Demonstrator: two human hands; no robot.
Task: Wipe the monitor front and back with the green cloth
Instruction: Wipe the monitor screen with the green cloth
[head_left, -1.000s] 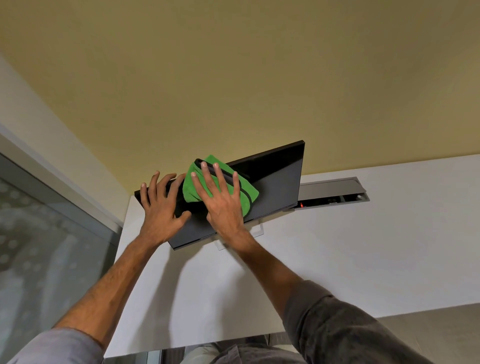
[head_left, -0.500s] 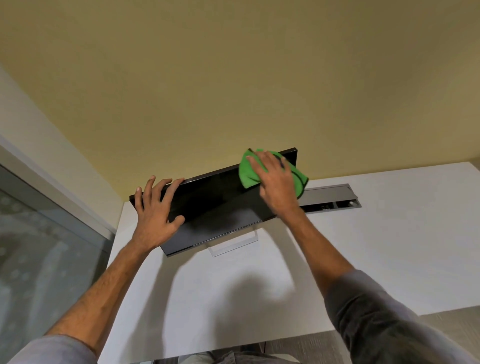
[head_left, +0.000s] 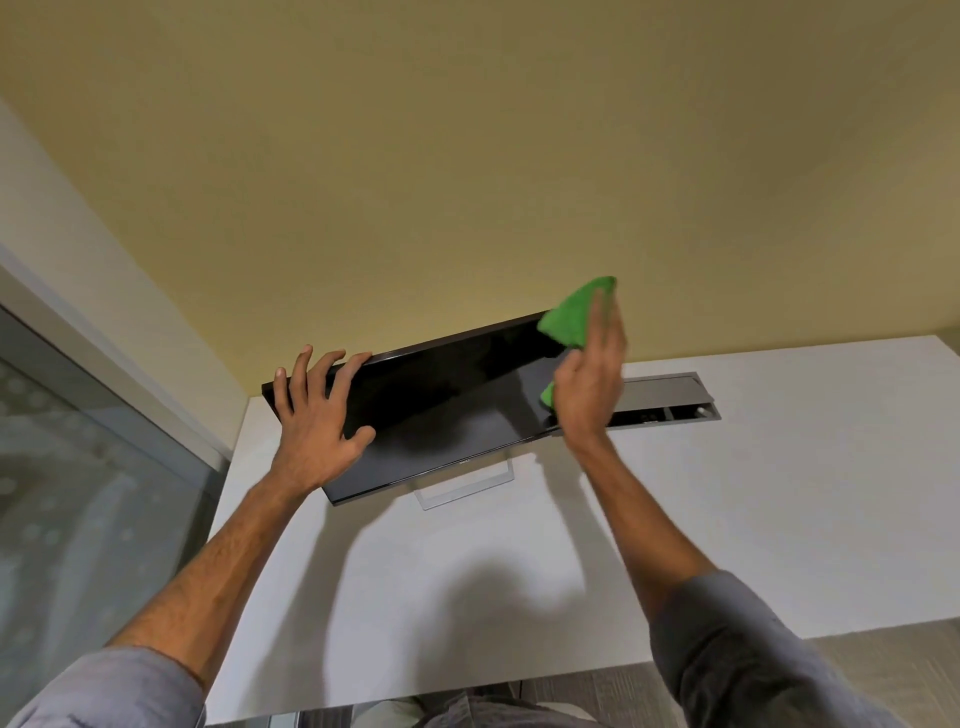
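Note:
A black monitor (head_left: 457, 384) stands tilted back on a clear stand (head_left: 467, 488) at the far side of a white table (head_left: 727, 493). My left hand (head_left: 317, 426) lies spread on the screen's left part, fingertips reaching the top edge and thumb on the glass. My right hand (head_left: 592, 379) is at the monitor's upper right corner, turned edge-on, fingers straight and blurred. It holds the green cloth (head_left: 571, 317) against its palm. The cloth sticks out above the fingers and below the thumb and overlaps the screen's right edge.
An open grey cable hatch (head_left: 670, 395) is set into the table just behind and to the right of the monitor. A yellow wall (head_left: 467, 182) rises behind the table. A glass partition (head_left: 78, 493) runs along the left side.
My right hand has swept the cloth from the screen's left-centre rightward to its upper right corner. The left hand stays on the monitor's left part.

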